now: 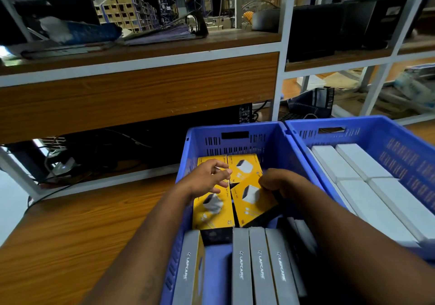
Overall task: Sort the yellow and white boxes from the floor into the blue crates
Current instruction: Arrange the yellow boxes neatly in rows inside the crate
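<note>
**Both hands in the yellow-box crate**

So there are two blue crates side by side on the wooden floor. The left crate [235,137] sits dead centre in the view, and the right crate [400,144] is touching it at about 3 o'clock.

The left hand [207,177] hovers over the far half of the left crate with the fingers spread and relaxed, gripping nothing as far as I can see. The right hand [275,181] is curled down onto the upper right edge of a tilted yellow box [253,201], fingers bent over it, so it looks like it's grasping that one. That box sits askew, its near end riding higher than its neighbours.

Around it: a flat yellow box [213,207] at 9 o'clock from the tilted one, just beside it, and another yellow box [244,168] at 12 o'clock against the crate's far wall. In the near half of the same crate, at 6 o'clock, a row of boxes standing on edge [259,267] shows grey spines printed LAPCARE.

The right crate is packed with white boxes [360,161] lying flat, touching each other in rows.

Behind it all, at 12 o'clock, a wood and metal shelf unit [141,88].
</note>
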`<action>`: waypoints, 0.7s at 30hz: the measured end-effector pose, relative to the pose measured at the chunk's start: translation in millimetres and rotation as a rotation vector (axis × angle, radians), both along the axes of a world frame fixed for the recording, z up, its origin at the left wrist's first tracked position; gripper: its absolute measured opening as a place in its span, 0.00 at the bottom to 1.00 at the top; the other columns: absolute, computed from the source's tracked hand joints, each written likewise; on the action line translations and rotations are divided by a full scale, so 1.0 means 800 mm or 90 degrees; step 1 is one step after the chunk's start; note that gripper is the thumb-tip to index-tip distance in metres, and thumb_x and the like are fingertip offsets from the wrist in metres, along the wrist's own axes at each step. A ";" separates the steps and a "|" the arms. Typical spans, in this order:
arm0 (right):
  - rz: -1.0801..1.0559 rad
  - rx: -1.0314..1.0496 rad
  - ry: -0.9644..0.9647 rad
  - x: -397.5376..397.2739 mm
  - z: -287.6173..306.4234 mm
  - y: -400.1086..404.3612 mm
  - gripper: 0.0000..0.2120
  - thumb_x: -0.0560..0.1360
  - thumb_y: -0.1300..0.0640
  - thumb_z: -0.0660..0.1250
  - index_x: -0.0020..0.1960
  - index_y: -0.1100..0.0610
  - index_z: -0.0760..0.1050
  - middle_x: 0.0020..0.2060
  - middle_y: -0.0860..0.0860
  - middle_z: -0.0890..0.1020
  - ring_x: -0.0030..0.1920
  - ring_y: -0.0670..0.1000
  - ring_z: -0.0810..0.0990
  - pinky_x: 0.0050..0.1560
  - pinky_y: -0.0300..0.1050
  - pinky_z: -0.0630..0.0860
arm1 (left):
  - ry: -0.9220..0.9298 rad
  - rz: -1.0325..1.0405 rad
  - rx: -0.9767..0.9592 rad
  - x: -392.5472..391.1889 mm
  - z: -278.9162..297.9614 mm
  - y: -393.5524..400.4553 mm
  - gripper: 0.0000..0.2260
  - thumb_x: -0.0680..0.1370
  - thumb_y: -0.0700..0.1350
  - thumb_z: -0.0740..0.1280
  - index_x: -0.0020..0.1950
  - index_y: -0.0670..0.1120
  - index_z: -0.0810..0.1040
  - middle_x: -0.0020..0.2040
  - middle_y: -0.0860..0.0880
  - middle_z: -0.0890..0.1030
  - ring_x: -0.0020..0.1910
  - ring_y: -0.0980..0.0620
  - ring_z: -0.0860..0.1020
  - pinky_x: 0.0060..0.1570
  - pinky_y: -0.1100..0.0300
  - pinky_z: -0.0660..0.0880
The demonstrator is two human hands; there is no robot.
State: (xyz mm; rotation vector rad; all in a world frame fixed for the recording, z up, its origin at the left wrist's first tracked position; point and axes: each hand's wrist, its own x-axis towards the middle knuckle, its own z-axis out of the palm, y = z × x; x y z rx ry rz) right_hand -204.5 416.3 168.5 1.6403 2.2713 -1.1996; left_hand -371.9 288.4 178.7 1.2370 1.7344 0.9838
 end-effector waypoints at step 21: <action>0.049 0.071 -0.223 -0.027 -0.054 -0.029 0.21 0.77 0.58 0.69 0.68 0.63 0.71 0.57 0.58 0.76 0.55 0.53 0.77 0.55 0.45 0.74 | -0.002 -0.006 0.001 0.001 0.001 -0.001 0.17 0.83 0.52 0.65 0.70 0.48 0.71 0.57 0.49 0.82 0.54 0.53 0.83 0.50 0.60 0.80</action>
